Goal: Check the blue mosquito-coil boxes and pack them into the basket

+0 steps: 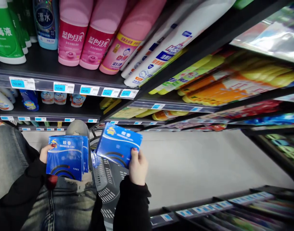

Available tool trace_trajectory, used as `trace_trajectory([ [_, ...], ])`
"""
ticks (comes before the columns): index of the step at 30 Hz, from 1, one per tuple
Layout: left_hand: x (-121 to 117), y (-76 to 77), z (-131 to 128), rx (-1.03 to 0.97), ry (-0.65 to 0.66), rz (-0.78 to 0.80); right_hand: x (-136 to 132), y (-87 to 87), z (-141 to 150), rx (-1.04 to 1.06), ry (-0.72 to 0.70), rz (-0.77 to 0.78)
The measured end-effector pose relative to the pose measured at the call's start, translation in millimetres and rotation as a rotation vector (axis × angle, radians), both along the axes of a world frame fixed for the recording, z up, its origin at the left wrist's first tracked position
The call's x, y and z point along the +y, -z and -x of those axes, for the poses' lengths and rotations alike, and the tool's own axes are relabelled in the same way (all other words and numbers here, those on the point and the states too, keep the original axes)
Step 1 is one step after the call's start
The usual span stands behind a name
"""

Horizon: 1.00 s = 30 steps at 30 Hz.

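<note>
My left hand (44,153) grips a small stack of blue mosquito coil boxes (65,158) by its left edge, above my thigh. The front box shows white lettering and a dark coil picture; a second one peeks out behind it on the right. A single blue mosquito coil box (119,144) is tilted in my right hand (138,165), thumb on its face at the lower right corner. Beneath that box stands a grey shopping basket (107,189) with slotted sides. Something blue in shiny wrap (95,159) shows at the basket's inner edge, partly hidden.
Ahead, a dark shelf (41,69) carries pink bottles (72,35), a green bottle (8,35) and white tubes (166,51). Price tags (63,87) line its edge. Grey floor (197,163) stretches right, with another shelf (209,208) at the lower right.
</note>
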<state>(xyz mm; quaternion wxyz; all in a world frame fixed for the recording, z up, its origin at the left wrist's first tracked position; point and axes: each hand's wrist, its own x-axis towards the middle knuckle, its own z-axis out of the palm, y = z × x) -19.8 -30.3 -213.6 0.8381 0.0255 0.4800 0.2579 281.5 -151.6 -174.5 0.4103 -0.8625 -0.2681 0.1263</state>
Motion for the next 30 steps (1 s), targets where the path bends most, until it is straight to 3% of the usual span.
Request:
trace_trajectory([
  [3,-1,5.4,2,-0.026,-0.034,-0.025,2,4.7,16,-0.054,0.001,0.119],
  [8,-3,11.3,6,-0.019,-0.056,-0.058,5,19.4,48,0.073,-0.129,0.059],
  [15,-2,-8.2,2,0.020,-0.110,0.039,20,21.8,86,0.081,-0.323,0.050],
  [18,3,-12.1,2,0.060,-0.139,0.036,28,22.4,105,0.086,-0.477,0.066],
  [23,11,-2.8,6,0.085,-0.128,-0.021,29,18.7,121,0.159,-0.771,0.213],
  [27,11,1.4,2,0.148,-0.139,-0.078,28,7.9,118,0.166,-0.702,0.156],
  [30,6,-2.9,-1,0.058,-0.064,-0.069,29,0.4,119,0.174,-0.636,0.082],
])
